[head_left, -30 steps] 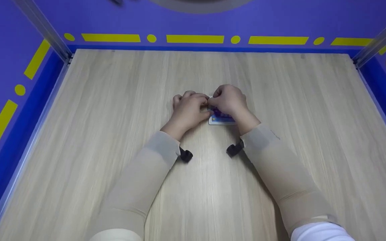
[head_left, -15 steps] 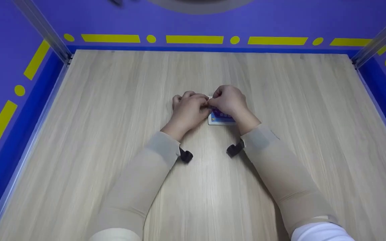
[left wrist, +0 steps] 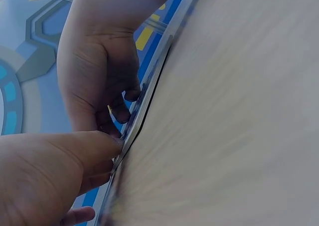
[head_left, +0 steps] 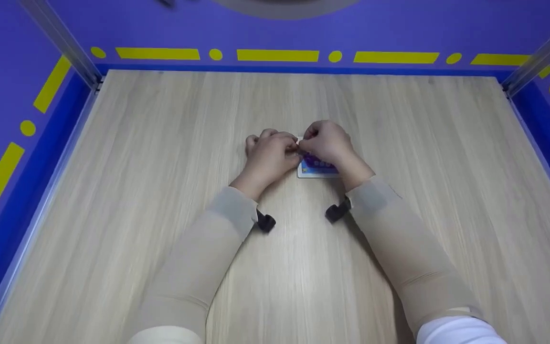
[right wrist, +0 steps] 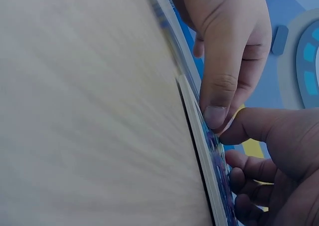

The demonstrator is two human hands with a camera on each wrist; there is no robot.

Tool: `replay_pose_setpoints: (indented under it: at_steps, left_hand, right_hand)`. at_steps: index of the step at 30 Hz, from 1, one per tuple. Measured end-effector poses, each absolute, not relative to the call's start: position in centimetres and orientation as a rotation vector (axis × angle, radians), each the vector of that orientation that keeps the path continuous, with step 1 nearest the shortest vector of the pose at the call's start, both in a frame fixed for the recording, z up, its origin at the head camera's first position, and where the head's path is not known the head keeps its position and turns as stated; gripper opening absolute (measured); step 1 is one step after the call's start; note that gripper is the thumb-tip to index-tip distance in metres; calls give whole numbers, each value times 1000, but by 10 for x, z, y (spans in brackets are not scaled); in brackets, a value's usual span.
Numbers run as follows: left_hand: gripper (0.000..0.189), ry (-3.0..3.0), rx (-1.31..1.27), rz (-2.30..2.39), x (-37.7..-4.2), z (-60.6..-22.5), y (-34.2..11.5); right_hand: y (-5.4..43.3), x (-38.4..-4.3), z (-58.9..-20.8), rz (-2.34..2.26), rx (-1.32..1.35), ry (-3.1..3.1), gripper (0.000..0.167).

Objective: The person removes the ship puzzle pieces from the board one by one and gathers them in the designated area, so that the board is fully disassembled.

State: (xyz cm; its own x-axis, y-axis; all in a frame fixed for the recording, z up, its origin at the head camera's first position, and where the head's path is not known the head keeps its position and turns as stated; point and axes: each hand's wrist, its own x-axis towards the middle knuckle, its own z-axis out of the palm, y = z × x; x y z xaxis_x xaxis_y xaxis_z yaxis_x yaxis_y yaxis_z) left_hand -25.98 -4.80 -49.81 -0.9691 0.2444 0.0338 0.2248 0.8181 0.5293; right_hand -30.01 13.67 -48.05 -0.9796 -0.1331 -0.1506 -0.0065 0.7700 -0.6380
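Observation:
A small flat card (head_left: 319, 169) with a white border and purple-blue print lies on the wooden table (head_left: 160, 143). Both hands meet at its far left corner. My left hand (head_left: 271, 154) has curled fingers, and its thumb (right wrist: 215, 113) presses on the card's face (right wrist: 202, 136) at the edge. My right hand (head_left: 328, 142) arches over the card, its curled fingertips (left wrist: 124, 106) pinching at the card's edge (left wrist: 144, 106). Most of the card is hidden under the right hand. In the left wrist view my left hand (left wrist: 45, 181) fills the lower left.
Purple walls with yellow stripes and dots (head_left: 277, 56) close the table in at the back and on both sides. Metal posts (head_left: 60, 40) stand in the back corners. A small black clip sits on each wrist (head_left: 265, 222).
My right wrist has edged slightly to the right. Both hands stay at the card's corner and the card has not moved.

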Motion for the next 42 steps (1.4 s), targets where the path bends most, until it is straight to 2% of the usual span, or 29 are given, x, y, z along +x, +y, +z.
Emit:
replay_pose_setpoints:
  at_steps: [6,13,31,39,42]
  left_hand:
    - [30,2953,389,842,-259,-497,-48]
    - [33,2952,386,824,-259,-496,-47]
    - [36,2953,452,817,-257,-499,-51]
    - [64,2904,614,682,-251,-499,-62]
    - [69,2894,634,676,-251,-500,-63]
  right_hand:
    - [148,-305,-479,-1112,-227,2637,21]
    - [161,-309,-474,-1111,-300,2513,39]
    - [175,-303,-490,-1126,-469,2576,35]
    - [179,-300,-495,-1169,-505,2585,34]
    - [182,-299,-497,-1184,-498,2596,34]
